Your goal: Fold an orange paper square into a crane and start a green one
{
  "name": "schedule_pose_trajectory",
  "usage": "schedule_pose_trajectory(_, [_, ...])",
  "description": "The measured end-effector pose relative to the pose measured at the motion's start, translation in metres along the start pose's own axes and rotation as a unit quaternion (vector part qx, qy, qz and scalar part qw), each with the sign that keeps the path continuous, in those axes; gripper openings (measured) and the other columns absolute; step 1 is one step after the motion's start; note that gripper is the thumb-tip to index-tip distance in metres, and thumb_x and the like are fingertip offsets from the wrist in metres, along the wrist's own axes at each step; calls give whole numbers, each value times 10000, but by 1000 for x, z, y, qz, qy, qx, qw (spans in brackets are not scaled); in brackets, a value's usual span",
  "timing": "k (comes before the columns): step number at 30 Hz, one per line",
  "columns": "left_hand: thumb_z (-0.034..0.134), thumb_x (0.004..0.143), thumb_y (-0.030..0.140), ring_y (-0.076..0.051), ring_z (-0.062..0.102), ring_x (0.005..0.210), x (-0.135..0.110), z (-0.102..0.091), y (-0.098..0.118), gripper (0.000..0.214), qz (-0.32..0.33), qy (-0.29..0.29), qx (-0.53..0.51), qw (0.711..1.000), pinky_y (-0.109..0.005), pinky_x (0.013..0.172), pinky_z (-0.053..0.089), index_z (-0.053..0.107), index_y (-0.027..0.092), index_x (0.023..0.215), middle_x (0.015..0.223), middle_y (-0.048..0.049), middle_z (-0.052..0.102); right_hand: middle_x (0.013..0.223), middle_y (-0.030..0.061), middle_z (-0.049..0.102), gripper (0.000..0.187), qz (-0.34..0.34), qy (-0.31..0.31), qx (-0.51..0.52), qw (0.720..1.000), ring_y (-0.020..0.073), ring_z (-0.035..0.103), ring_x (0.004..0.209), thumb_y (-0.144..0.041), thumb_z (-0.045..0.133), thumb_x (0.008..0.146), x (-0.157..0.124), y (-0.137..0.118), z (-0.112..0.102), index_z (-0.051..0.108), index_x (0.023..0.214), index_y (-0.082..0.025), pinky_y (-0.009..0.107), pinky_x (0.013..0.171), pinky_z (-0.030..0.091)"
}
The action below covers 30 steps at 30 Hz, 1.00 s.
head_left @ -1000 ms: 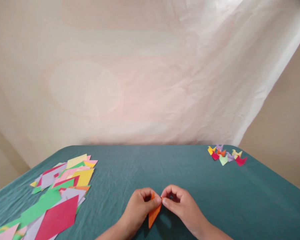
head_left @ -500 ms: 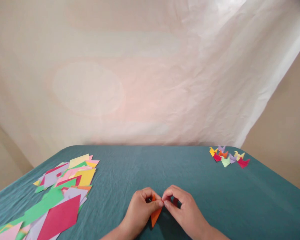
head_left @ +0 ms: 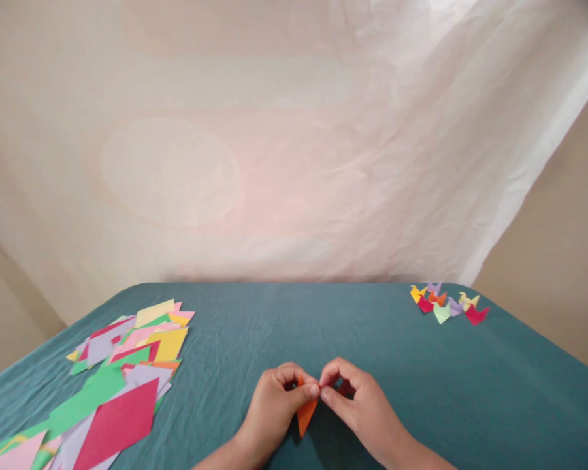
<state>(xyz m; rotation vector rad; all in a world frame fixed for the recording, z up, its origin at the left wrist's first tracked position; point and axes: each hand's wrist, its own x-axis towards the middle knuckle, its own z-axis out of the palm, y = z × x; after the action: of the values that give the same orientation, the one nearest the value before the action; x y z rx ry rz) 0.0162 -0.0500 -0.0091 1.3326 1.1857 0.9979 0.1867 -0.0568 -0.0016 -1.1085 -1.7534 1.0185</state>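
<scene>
An orange piece of folded paper (head_left: 306, 416) is pinched between the thumb and fingers of my left hand (head_left: 280, 403), near the front of the table. One pointed end of it hangs below the left thumb, and a small tip sticks up above. My right hand (head_left: 355, 403) is closed in a pinch at the paper's right tip, its fingertips nearly touching the left thumb. Most of the paper's middle is hidden by the left thumb and fingers.
Coloured paper sheets lie in a loose pile at the left, with a red sheet (head_left: 120, 423) on top and a green sheet (head_left: 85, 401) beside it. Several small folded paper birds, one light green bird (head_left: 441, 314), stand at the back right of the green tablecloth (head_left: 255, 326).
Both hands keep their pinch on the orange paper. The right hand has shifted up very slightly, and the paper's lower point sits a little higher.
</scene>
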Motion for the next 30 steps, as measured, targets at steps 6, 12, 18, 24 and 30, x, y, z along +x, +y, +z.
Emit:
schedule_pose_trajectory(6, [752, 606, 454, -102, 488, 541, -2, 3, 5, 347, -55, -24, -97, 993, -209, 557, 366, 645, 124, 628, 566, 5, 571, 739, -15, 595, 51, -6, -7, 29, 1000, 127, 537, 671, -217, 555, 824, 0, -1, -1, 588, 798, -188, 212, 596, 402])
schedule_pose_trajectory(12, [766, 614, 417, -104, 523, 554, -3, 4, 7, 320, -73, -23, -138, 987, -209, 572, 390, 653, 120, 655, 596, -11, 613, 752, -10, 611, 84, -27, -5, 5, 1000, 133, 563, 695, -217, 524, 846, -2, -6, -2, 588, 798, -190, 224, 630, 420])
schedule_pose_trajectory(18, [762, 627, 389, -104, 528, 560, -2, 3, 8, 287, -64, -18, -128, 990, -208, 574, 407, 648, 128, 663, 601, -2, 606, 723, -12, 614, 95, -15, 10, -13, 1000, 129, 561, 670, -221, 535, 843, -3, -4, -1, 592, 776, -184, 218, 622, 422])
schedule_pose_trajectory(24, [749, 669, 327, -88, 500, 545, -2, 2, 5, 237, -35, -17, -126, 991, -192, 555, 387, 628, 125, 650, 582, 6, 584, 724, -6, 616, 112, 11, -5, 7, 1000, 121, 536, 637, -257, 551, 842, -1, -2, -1, 616, 802, -175, 204, 569, 401])
schedule_pose_trajectory(30, [744, 685, 297, -78, 491, 535, -2, 2, 5, 223, -17, -15, -120, 993, -183, 549, 375, 619, 120, 637, 565, 18, 572, 691, -10, 596, 150, 16, 1, -1, 1000, 121, 526, 626, -270, 539, 849, 0, -3, 1, 612, 765, -168, 210, 577, 397])
